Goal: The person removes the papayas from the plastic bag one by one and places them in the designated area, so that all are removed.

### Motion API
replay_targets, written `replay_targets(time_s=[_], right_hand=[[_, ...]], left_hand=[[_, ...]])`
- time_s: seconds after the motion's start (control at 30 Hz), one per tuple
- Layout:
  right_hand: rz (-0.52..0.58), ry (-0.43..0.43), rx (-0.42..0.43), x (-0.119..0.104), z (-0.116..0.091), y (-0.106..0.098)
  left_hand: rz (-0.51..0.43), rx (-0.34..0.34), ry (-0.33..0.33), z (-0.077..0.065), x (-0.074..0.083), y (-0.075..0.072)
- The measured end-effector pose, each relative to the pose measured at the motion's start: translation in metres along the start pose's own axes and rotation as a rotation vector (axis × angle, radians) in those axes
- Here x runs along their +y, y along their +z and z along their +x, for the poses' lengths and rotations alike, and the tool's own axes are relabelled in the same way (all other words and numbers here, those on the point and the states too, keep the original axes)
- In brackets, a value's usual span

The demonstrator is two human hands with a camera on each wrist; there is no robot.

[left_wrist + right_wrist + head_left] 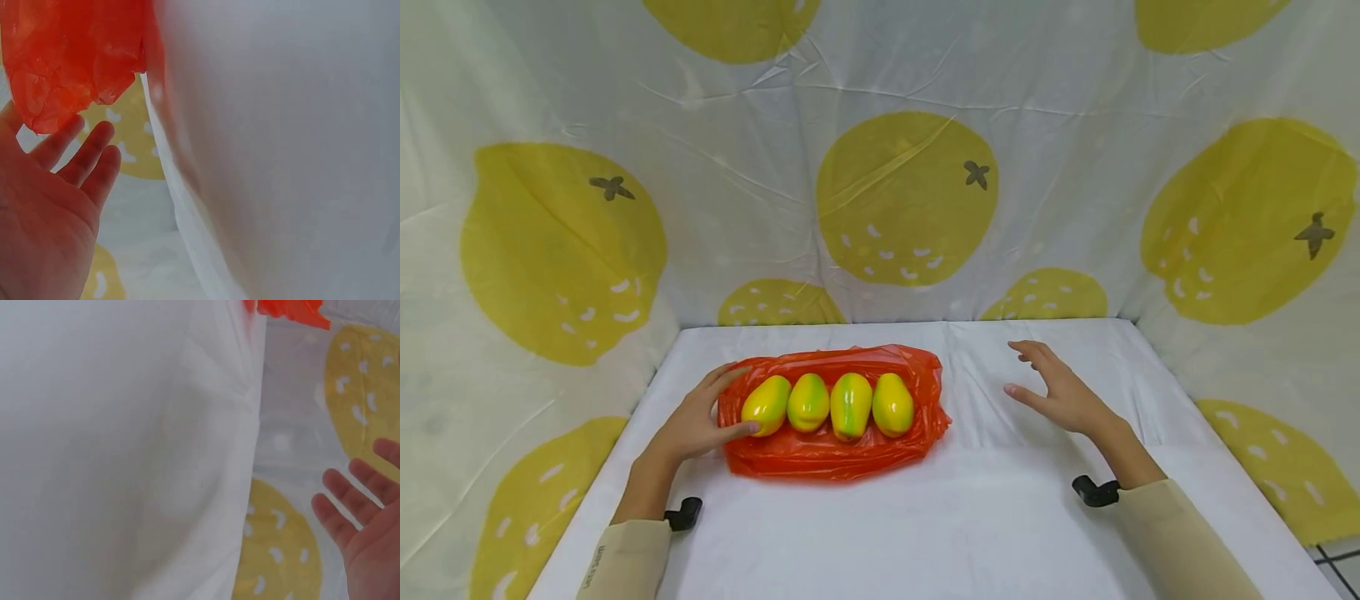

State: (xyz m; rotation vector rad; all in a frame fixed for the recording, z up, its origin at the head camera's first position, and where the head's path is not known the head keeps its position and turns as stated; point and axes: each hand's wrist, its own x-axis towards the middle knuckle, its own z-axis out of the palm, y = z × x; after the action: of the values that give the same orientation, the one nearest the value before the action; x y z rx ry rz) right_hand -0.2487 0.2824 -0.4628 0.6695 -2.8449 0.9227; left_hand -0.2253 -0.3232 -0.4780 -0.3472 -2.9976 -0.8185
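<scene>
A crinkled red plastic bag [842, 462] lies spread on the white-covered table. Several glossy yellow-green mangoes [852, 407] rest on it in a side-by-side row. At the bag's left end is my left hand [688, 425], thumb tip right beside the leftmost mango [766, 406] and fingers reaching along the bag's upper left edge. The left wrist view has this hand's fingers spread and nearly straight, fingertips just at the bag's edge. Well right of the bag, my right hand [1067, 400] hovers above the table, thumb and fingers apart, holding nothing.
White cloth covers the table [887, 533]. Behind it and on both sides hangs a white curtain [737, 208] printed with big yellow lemons. Each wrist carries a black camera mount [683, 514]. Tiled floor [1341, 567] peeks out at the lower right.
</scene>
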Motion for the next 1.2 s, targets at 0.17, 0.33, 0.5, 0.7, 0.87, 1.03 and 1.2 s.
replay_targets(time_s=[0.17, 0.33, 0.5, 0.7, 0.87, 1.03, 1.2], right_hand=[[0.005, -0.013, 0.004, -0.018, 0.008, 0.012], [0.034, -0.017, 0.013, -0.035, 0.018, 0.026], [0.062, -0.019, -0.013, -0.050, 0.029, 0.039], [0.115, -0.052, -0.040, -0.067, 0.039, 0.049], [0.158, -0.117, -0.057, -0.081, 0.051, 0.059], [0.134, -0.130, -0.068, -0.097, 0.055, 0.068], [0.133, -0.118, -0.093, -0.108, 0.054, 0.078]], left_hand=[[-0.008, -0.025, -0.020, 0.000, 0.003, 0.002], [-0.009, -0.046, -0.034, -0.002, 0.003, 0.004], [-0.031, -0.047, -0.026, -0.003, 0.001, 0.007], [-0.060, -0.045, -0.016, 0.001, 0.000, 0.009], [-0.096, -0.049, -0.023, 0.007, 0.003, 0.010], [-0.098, -0.041, -0.008, 0.009, 0.004, 0.014], [-0.086, -0.048, -0.015, 0.008, 0.002, 0.017]])
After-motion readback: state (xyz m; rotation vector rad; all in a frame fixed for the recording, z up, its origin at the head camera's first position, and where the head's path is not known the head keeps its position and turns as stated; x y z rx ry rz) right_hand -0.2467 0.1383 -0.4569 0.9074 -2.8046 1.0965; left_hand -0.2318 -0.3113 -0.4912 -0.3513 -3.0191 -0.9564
